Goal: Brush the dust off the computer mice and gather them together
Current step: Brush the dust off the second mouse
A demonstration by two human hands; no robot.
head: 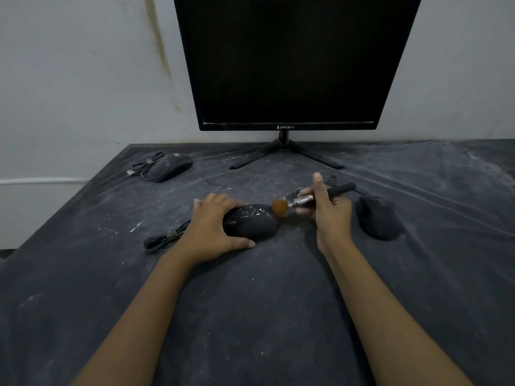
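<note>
The middle mouse (250, 220) lies on the table between the two hands, black and flecked with white dust along its far top side. The left hand (214, 227) grips it from its left end, fingers curled over the far edge and thumb stretched along the near edge against the table. The right hand (328, 213) holds a brush (303, 198) across its fingers, thumb standing straight up, fingers wrapped round the shiny metal collar; the dark handle sticks out past the hand to the right. The brown bristles (279, 207) point left and sit just at the right end of the mouse, touching or almost touching it; I cannot tell which. A bundled cable (164, 238) lies just left of the left wrist. A second mouse (378, 218) rests just right of the right hand, apart from it. A third mouse (170, 167) with its coiled cord lies well beyond the left hand, toward the far left corner. The table (250, 316) wears a dark, dusty, creased cover. Beyond both hands a black monitor (289, 59) stands on thin splayed legs against a pale wall (83, 79).
</note>
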